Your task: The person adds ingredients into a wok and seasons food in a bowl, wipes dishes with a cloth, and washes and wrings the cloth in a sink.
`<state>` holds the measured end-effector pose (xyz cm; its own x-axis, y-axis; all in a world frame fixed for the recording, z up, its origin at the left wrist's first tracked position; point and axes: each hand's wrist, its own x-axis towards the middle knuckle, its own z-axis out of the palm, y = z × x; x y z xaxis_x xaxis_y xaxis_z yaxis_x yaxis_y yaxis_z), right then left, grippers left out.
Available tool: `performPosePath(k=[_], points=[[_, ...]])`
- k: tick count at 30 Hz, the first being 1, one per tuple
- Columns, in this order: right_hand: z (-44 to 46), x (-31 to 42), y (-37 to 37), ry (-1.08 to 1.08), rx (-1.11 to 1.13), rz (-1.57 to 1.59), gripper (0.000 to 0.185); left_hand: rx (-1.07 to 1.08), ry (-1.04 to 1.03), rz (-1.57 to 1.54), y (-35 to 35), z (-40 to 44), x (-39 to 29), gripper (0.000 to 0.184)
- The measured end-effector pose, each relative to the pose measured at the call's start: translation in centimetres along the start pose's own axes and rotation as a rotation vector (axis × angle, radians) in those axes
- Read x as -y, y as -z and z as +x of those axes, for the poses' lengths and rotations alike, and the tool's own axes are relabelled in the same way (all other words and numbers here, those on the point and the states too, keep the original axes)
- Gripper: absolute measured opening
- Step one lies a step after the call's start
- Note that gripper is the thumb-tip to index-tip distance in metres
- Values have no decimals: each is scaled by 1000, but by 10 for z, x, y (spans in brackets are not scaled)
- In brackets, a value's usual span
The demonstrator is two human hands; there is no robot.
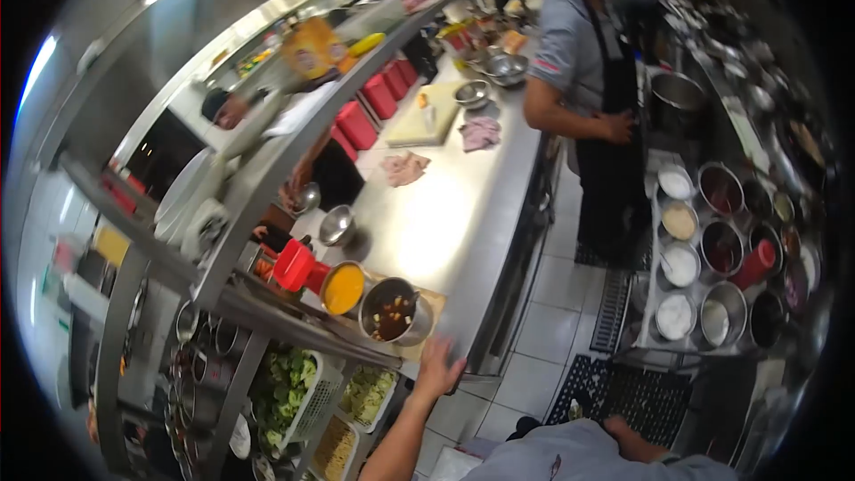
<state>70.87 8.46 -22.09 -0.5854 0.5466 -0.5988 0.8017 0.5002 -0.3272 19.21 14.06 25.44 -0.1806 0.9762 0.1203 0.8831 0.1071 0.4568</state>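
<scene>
Your left hand [438,368] is at 6 o'clock, fingers loosely spread at the near end of the steel counter [481,214], nothing seen in its grasp; firm contact hard to judge. The counter's long axis runs from 7 to 1 o'clock. Steel pot [426,321] of dark liquid and pale chunks just beside that hand, at its 11 o'clock; mouth up, base hidden by its own wall. Your right hand [614,428], 5 o'clock, partly hidden by your grey shirt [579,456]; can't tell its grip. Your sleeve and lower body cut off at 6.
</scene>
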Motion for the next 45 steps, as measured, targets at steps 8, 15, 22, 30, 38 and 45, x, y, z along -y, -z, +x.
performPosePath(k=[8, 15, 22, 30, 38, 45], points=[[-90, 117, 203, -604, -116, 638, 26, -1134, -305, 37, 349, 23, -121, 45], [-58, 98, 228, -227, -228, 580, 23, -1349, -153, -11, 443, 96, -90, 65], [12, 36, 177, -220, -158, 573, 27, -1389, -223, -240, 445, 109, -76, 34], [-19, 146, 302, -292, -117, 573, 31, -1342, -223, -470, 438, 100, -87, 30], [-64, 150, 317, -348, -131, 572, 34, -1532, -319, 273, 438, 128, -56, 17], [-92, 112, 254, -401, -107, 472, 31, -1243, -148, -546, 440, 112, -59, 25]])
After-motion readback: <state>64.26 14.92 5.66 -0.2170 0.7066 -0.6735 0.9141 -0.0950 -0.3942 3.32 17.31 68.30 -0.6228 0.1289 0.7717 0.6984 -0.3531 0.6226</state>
